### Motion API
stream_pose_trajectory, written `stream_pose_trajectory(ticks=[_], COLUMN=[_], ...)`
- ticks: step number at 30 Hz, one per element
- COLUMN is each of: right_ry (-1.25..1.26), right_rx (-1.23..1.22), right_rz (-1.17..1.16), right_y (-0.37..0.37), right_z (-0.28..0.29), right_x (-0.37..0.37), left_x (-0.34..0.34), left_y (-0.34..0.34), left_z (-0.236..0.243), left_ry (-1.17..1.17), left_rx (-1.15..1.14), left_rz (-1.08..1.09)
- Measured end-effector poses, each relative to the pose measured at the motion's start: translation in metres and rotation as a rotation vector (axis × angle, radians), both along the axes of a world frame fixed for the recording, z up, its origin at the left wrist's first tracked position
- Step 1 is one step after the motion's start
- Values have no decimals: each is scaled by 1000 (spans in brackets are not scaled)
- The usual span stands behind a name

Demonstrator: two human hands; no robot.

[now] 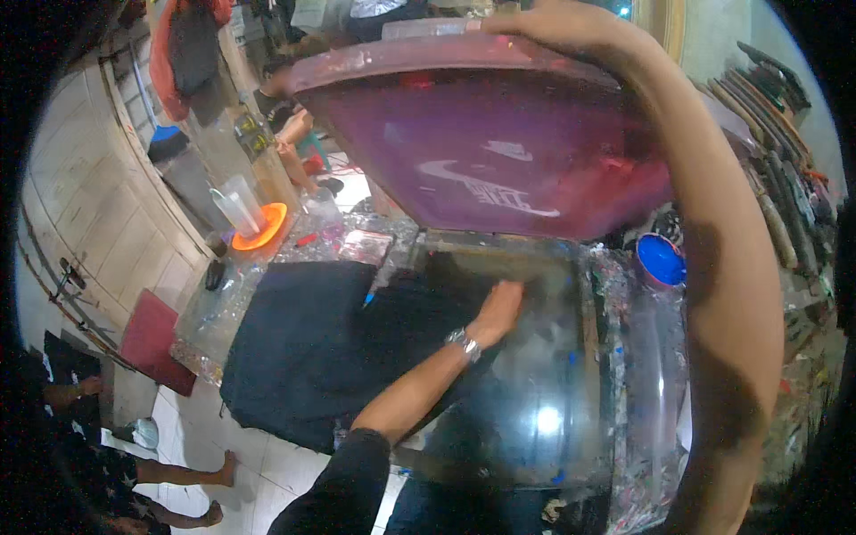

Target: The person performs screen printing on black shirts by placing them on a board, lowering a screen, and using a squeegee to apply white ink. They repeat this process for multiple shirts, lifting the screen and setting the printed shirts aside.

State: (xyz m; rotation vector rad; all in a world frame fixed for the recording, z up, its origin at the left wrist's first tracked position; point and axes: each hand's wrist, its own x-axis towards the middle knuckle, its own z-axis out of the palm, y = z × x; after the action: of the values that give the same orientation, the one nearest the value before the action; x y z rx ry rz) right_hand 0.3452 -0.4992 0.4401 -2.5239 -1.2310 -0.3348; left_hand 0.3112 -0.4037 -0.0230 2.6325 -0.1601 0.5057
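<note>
My right hand grips the top edge of a raised purple screen frame, whose mesh carries a white design. Below it, my left hand, with a metal wristwatch, has its fingers curled on the edge of black fabric. The fabric lies partly over a glossy flat board and spreads left onto the speckled worktop. A small blue-tipped tool lies at the fabric's upper edge. Right of the board stands a round container with blue contents.
An orange plate with a clear jug sits at the back left. Worn screens or boards lean along the right wall. Other people's legs show at lower left, and another person's arm behind the worktop. A red board stands left.
</note>
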Motion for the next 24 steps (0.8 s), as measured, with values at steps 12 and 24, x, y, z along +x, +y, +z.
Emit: stream_pose_trajectory(ticks=[12, 24], right_ry=[368, -61], right_rx=[3, 56], right_rz=[243, 116], right_y=[17, 18], right_z=[2, -9], right_x=[27, 32], left_x=[-278, -215], left_y=[10, 51], left_z=[23, -28], left_ry=[409, 77], left_rx=[317, 675], left_rz=[-182, 68])
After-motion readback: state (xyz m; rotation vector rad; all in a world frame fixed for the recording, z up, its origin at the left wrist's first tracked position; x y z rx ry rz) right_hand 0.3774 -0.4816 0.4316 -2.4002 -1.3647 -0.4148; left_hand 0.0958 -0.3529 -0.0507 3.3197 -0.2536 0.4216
